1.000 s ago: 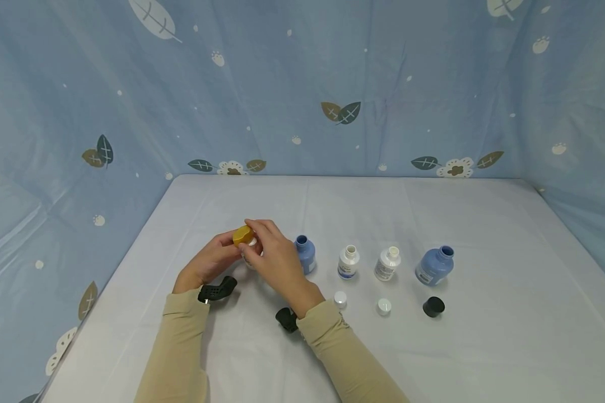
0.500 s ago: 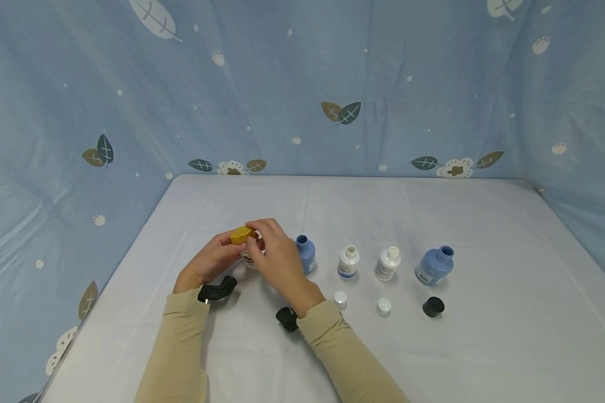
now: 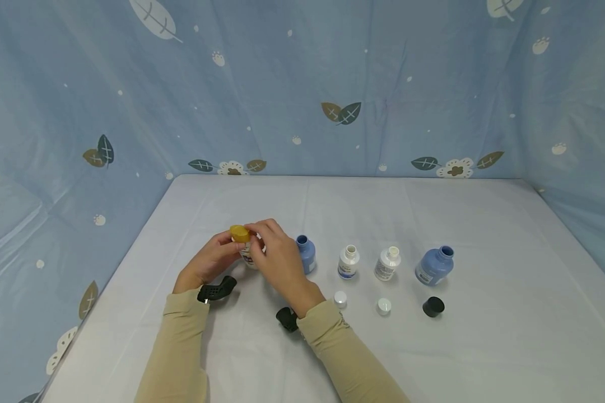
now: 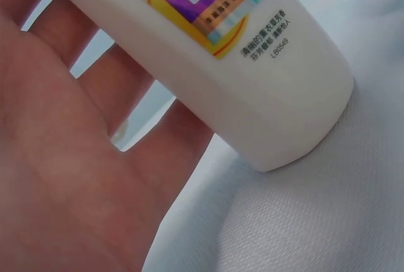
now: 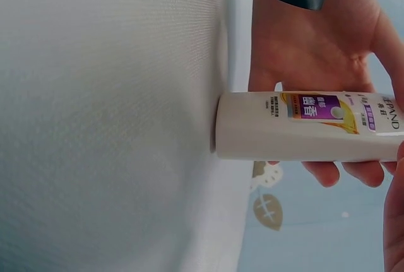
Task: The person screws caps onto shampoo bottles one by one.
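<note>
A white plastic bottle with a purple label stands with its base right at the white tablecloth, at the left of the table. My left hand grips it, the fingers passing behind the body, as the right wrist view shows. On the bottle's top is a yellow cap, and my right hand pinches the cap's right side with thumb and fingers. In the right wrist view the bottle's top and most of my right hand fall outside the frame. A blue bottle with no cap stands just beyond my right hand.
To the right stand two small white bottles, one nearer and one farther along, and an uncapped blue bottle. In front lie two white caps, one at left and another, and a black cap.
The yellow cap has shifted slightly left and turned on the bottle's top, and the white neck beside it no longer shows. My right fingers have moved with it; my left hand stays put.
</note>
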### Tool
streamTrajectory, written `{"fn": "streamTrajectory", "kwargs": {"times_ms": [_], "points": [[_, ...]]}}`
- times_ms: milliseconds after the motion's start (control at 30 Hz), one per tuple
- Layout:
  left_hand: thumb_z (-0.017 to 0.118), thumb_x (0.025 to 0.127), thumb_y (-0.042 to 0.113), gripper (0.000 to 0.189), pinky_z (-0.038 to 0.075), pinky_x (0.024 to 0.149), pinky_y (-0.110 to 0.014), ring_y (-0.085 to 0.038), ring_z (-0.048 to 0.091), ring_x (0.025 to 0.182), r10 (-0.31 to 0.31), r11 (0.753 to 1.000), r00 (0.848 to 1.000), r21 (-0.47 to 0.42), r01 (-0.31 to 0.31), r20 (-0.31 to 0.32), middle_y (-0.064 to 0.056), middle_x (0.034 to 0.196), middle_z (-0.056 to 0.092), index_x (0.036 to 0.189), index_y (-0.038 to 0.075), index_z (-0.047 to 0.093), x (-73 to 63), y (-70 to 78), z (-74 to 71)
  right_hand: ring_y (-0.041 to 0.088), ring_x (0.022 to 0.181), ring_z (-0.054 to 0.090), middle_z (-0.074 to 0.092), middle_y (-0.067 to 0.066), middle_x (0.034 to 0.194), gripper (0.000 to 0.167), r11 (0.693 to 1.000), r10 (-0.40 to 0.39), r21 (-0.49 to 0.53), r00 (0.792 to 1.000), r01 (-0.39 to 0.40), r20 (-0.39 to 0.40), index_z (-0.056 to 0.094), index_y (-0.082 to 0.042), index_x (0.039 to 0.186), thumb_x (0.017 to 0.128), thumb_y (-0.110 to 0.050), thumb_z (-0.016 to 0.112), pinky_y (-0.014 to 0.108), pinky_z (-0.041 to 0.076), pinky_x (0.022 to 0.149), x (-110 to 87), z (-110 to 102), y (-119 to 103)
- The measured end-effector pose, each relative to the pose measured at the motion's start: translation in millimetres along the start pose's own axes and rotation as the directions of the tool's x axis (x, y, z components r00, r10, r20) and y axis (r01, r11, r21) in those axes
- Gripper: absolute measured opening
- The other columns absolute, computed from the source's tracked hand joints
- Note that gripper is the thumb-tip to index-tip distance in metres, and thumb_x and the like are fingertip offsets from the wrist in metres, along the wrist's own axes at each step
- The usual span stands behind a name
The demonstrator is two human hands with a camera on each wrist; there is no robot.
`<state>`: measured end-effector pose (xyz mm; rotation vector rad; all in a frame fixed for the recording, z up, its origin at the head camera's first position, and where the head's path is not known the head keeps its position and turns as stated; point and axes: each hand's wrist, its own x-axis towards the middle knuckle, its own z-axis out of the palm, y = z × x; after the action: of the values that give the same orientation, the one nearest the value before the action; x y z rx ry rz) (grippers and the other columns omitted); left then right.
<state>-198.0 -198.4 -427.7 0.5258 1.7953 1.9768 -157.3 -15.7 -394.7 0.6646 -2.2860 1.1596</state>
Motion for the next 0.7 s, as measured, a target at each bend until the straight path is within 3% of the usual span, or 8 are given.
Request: {"fn": "streamTrajectory", "kwargs": {"times_ms": [200,433,700], "points": [[0.047,0.091,0.011,0.026,0.033,0.095,-0.034,-0.016,0.046,0.111,-0.008,1.000,1.000,0.015,0.008,-0.011,0.000,0.115,0.055,0.114,0.015,0.055,-0.3,-0.6,-1.1,-0.002,0.072,0.051,0.055,-0.005,0.098,0.023,1.000,-0.010,-0.028,1.000,0.010,-0.004,0.061,-0.013,0.109,0.087,-0.012,0.055,0.007,0.041,0.063,0.5,0.3,0.0],[0.047,0.091,0.015,0.028,0.018,0.101,-0.052,-0.019,0.044,0.116,-0.013,1.000,1.000,0.019,0.013,-0.004,-0.002,0.119,0.053,0.118,0.013,0.053,0.2,-1.0,-1.8,0.000,0.074,0.052,0.054,-0.004,0.102,0.027,0.999,-0.018,-0.042,1.000,0.019,0.009,0.060,-0.013,0.112,0.087,-0.017,0.056,0.008,0.040,0.063,0.3,-0.1,-1.5],[0.048,0.092,0.016,0.028,0.021,0.100,-0.050,-0.019,0.043,0.116,0.008,1.000,1.000,0.024,-0.009,0.021,-0.002,0.121,0.052,0.119,0.013,0.054,0.9,-1.4,-2.2,0.004,0.076,0.054,0.052,-0.002,0.110,0.035,0.998,-0.006,-0.066,0.999,0.009,0.039,0.057,-0.012,0.118,0.085,-0.025,0.060,0.008,0.041,0.066,-0.8,0.6,-0.5]]}}
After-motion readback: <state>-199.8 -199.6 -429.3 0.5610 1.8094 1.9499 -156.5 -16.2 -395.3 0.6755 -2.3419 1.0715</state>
